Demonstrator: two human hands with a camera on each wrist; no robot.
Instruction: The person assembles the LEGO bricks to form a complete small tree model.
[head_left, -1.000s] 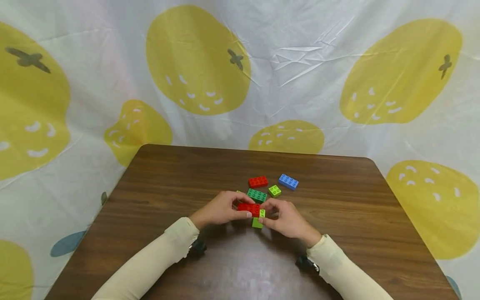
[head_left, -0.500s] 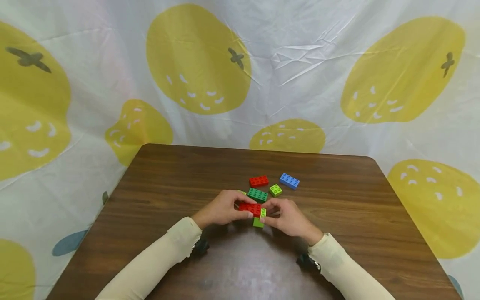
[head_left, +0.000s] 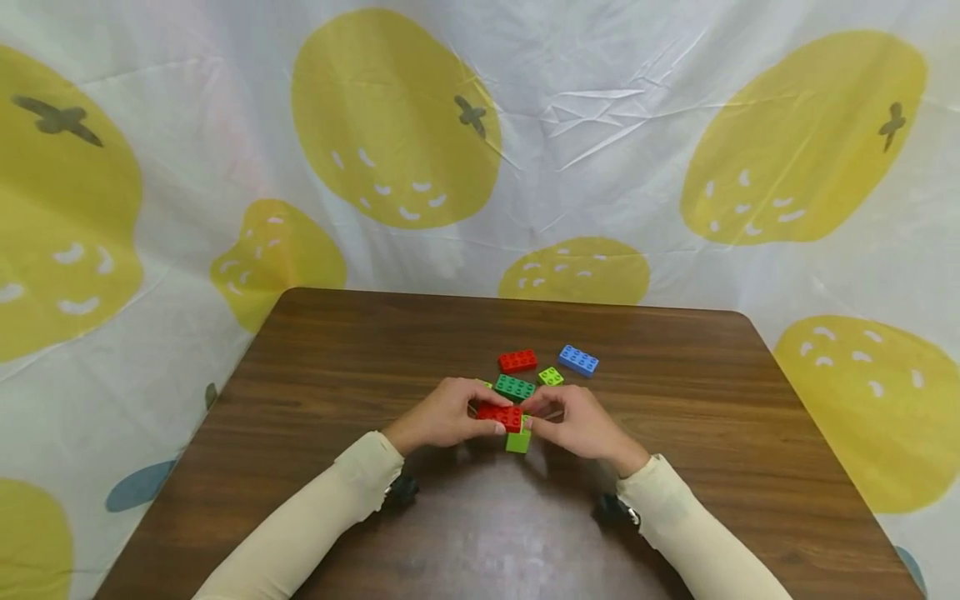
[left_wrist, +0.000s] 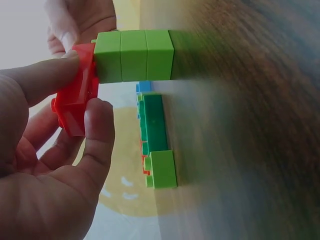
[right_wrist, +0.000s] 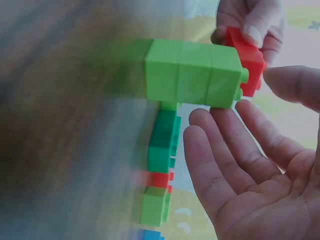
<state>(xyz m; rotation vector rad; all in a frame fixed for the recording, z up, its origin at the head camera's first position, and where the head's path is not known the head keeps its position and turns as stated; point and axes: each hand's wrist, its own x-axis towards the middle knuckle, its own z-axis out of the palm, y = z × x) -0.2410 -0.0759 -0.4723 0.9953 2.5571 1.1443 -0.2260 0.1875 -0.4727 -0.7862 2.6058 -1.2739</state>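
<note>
Red brick (head_left: pixel 498 417) is jutting out above the lime tower (left_wrist: pixel 134 56), my left hand (head_left: pixel 450 414) is pinching it, and my right hand (head_left: pixel 581 423) is hovering unclenched close beside them, so with an off-centre push I'd be risking toppling that narrow tower.

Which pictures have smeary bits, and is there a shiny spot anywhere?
Head view: a pale, shiny glare on the near part of the table; left wrist view: the tabletop looks smeary on the right, while the held red brick and green stack look clearer; right wrist view: the tabletop is very blurry on the left, with a greenish smear beside the stack, maybe its reflection.
</note>
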